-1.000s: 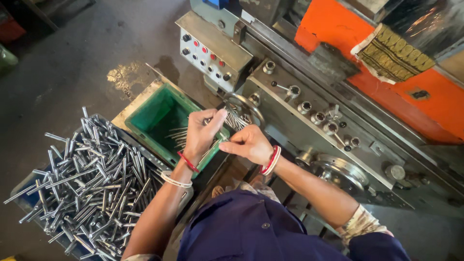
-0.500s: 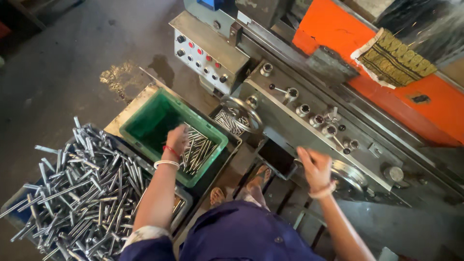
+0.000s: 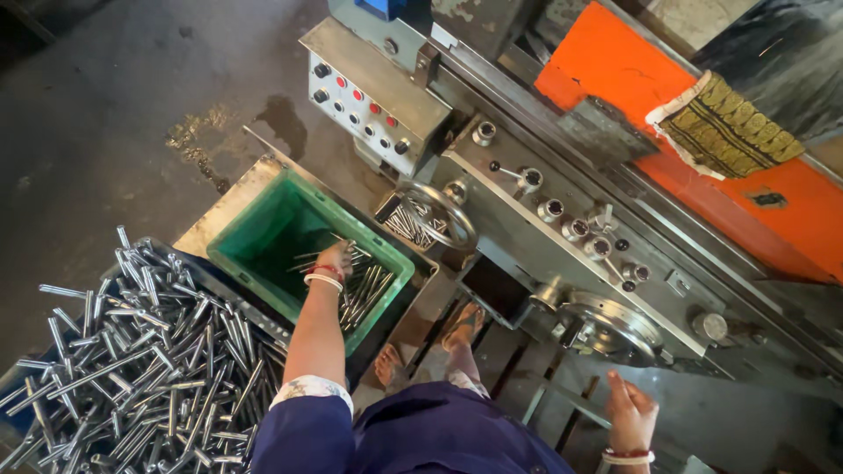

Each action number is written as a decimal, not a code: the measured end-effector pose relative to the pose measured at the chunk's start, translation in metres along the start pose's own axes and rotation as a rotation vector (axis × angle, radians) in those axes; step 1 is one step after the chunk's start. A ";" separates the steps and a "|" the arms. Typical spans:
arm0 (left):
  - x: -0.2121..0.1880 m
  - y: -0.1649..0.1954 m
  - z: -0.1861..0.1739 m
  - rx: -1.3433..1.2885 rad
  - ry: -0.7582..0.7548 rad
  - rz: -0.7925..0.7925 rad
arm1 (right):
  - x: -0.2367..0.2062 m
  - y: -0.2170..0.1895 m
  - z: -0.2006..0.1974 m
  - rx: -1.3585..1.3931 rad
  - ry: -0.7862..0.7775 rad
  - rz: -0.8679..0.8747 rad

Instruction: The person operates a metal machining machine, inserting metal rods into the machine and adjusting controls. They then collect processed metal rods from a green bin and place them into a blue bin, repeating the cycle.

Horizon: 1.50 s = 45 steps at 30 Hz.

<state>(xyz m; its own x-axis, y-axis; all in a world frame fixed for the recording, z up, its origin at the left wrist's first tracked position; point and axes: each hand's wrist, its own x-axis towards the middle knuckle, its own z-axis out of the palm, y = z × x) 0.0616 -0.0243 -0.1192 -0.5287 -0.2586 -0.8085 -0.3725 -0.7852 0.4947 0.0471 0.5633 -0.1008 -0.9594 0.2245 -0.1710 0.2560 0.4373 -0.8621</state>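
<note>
Your left hand (image 3: pixel 338 260) reaches down into the green crate (image 3: pixel 255 237), fingers among the loose metal rods (image 3: pixel 364 285) lying on its floor; whether the fingers are closed on a rod cannot be told from this view. Your right hand (image 3: pixel 630 414) hangs open and empty beside the machine bed (image 3: pixel 562 263), well apart from the crate. A large heap of similar rods (image 3: pixel 132 351) lies in the tray to your left. A handwheel (image 3: pixel 443 215) stands just beyond the crate, below the control panel (image 3: pixel 369 96).
</note>
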 end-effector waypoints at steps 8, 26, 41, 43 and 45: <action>-0.006 0.000 -0.010 -0.578 0.285 0.354 | 0.021 -0.049 0.036 -0.144 -0.143 -0.169; -0.096 0.076 0.165 -0.253 -0.421 0.565 | 0.125 -0.045 -0.114 -0.615 0.160 -0.491; -0.119 0.088 0.677 0.342 -0.990 0.554 | 0.351 -0.218 -0.392 -1.039 0.775 -0.509; -0.087 0.059 0.730 0.353 -0.954 0.471 | 0.370 -0.238 -0.402 -1.039 0.756 -0.437; -0.058 0.034 0.772 0.378 -0.860 0.281 | 0.385 -0.253 -0.410 -1.040 0.735 -0.377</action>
<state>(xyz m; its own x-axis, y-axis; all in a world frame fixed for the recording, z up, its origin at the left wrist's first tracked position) -0.5087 0.3982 0.1907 -0.9551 0.2071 -0.2119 -0.2885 -0.4867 0.8246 -0.3382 0.8961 0.2476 -0.7885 0.2148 0.5763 0.2768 0.9607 0.0205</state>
